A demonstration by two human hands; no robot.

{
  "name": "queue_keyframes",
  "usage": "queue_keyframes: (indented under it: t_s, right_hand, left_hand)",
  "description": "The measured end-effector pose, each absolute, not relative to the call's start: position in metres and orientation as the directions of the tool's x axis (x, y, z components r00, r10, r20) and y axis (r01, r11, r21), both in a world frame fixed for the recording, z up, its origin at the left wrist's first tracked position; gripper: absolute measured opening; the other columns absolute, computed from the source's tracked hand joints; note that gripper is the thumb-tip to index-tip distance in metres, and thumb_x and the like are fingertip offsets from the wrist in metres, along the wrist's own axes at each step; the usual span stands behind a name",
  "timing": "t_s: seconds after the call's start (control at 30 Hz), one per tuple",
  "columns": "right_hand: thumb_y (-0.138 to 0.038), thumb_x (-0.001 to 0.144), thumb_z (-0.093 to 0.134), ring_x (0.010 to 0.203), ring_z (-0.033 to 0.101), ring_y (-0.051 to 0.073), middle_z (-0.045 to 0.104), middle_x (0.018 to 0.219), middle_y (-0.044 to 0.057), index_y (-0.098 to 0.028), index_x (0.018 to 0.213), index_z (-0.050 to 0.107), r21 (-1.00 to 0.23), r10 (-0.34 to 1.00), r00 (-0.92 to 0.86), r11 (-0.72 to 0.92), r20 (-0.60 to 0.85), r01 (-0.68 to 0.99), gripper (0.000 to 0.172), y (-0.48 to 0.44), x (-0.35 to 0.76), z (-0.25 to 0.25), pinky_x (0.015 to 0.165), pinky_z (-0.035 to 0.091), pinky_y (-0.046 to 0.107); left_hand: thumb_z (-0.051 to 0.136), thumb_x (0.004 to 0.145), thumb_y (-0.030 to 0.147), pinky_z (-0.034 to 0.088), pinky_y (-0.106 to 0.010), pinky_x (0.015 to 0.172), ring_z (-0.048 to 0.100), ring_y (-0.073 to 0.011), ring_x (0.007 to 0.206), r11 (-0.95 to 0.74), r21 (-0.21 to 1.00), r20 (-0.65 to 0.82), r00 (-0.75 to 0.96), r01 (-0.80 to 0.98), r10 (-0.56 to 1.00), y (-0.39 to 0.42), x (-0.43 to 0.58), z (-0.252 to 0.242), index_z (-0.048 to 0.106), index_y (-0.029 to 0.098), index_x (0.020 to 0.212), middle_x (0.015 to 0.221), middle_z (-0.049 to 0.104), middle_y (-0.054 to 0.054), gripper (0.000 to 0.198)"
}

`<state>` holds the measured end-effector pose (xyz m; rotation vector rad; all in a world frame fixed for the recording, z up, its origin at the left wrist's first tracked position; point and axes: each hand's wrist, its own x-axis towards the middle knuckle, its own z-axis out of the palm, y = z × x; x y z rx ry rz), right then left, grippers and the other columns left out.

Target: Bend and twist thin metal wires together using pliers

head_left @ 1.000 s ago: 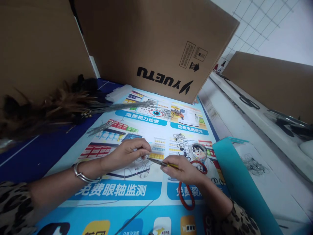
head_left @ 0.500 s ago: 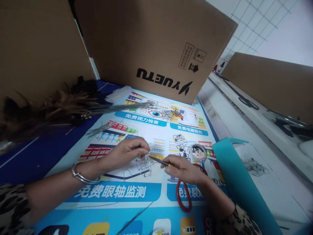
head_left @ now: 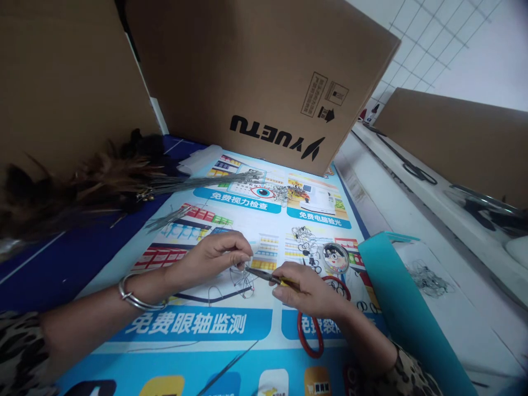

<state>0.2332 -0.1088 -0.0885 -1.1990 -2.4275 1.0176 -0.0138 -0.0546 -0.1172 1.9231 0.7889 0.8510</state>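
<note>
My left hand (head_left: 229, 253) is pinched closed on a thin bent wire (head_left: 242, 266), whose end shows just below the fingertips. In my right hand (head_left: 307, 289) is a pair of pliers (head_left: 264, 275) with yellow on the handles, gripped with the jaws pointing left. Their tip reaches the wire beside my left fingertips. Under my hands a loose tangle of thin wire (head_left: 247, 286) lies on the printed sheet (head_left: 173, 357). Red-handled scissors (head_left: 311, 346) lie partly beneath my right wrist.
Wire bundles (head_left: 223, 179) and dark brown feathers (head_left: 103, 176) lie left. Small wire rings (head_left: 307, 247) and a round clear container (head_left: 335, 258) sit right of centre, near a teal box (head_left: 396, 286). A large cardboard box (head_left: 264, 71) stands behind. Black scissors (head_left: 416, 171) rest far right.
The pliers have turned slightly and moved left, their tip now at the wire by my left fingers. My right hand has shifted its hold; my left hand stays almost still.
</note>
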Motion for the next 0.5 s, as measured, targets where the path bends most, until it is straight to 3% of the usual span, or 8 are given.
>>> queue_keyframes:
  t_s: [0.23, 0.5]
  right_hand:
    - [-0.040, 0.089, 0.048, 0.092, 0.053, 0.021, 0.059, 0.099, 0.009, -0.016, 0.109, 0.056, -0.511, 0.835, -0.549, 0.464, -0.019, 0.723, 0.033, -0.1184, 0.2255, -0.0865, 0.077, 0.043, 0.031]
    - [-0.041, 0.090, 0.046, 0.090, 0.054, 0.021, 0.059, 0.097, 0.009, -0.017, 0.108, 0.057, -0.516, 0.837, -0.547, 0.455, -0.031, 0.726, 0.032, -0.1185, 0.2255, -0.0866, 0.075, 0.044, 0.031]
  left_hand:
    - [0.052, 0.088, 0.019, 0.045, -0.020, 0.064, 0.059, -0.0107, 0.067, -0.547, 0.807, 0.348, 0.568, 0.224, 0.746, -0.0520, -0.0159, -0.1199, 0.062, 0.017, 0.080, 0.073, 0.063, 0.001, 0.013]
    - [0.052, 0.088, 0.017, 0.045, -0.020, 0.067, 0.059, -0.0109, 0.070, -0.565, 0.792, 0.363, 0.565, 0.232, 0.741, -0.0540, -0.0164, -0.1204, 0.063, 0.017, 0.080, 0.075, 0.063, 0.001, 0.014]
